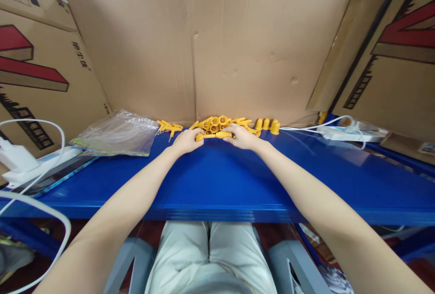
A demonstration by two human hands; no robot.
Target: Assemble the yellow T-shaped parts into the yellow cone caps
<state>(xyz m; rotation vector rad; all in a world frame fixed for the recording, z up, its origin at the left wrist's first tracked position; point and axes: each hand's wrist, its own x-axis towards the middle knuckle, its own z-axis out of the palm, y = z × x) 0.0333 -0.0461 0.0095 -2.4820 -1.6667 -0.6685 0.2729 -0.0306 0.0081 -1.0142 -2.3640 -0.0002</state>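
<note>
Both my hands are at the back of the blue tabletop, in front of a pile of hollow yellow plastic caps (214, 128). My left hand (186, 142) has its fingers closed around a yellow plastic piece (199, 137). My right hand (242, 137) has its fingertips curled on another elongated yellow piece (223, 135). A thin, ridged yellow part (209, 136) lies between the two hands; whether it joins both pieces I cannot tell. Left of my left hand lie several corkscrews (169, 127) with yellow handles and metal spirals. Several yellow caps (274, 126) stand right of the pile.
A cardboard sheet (238, 49) walls off the back of the blue table (217, 180). Clear plastic bags (118, 133) lie at left, near a white power strip (50, 165) and cables. Another power strip (350, 133) is at right. Large cartons (37, 90) flank the table.
</note>
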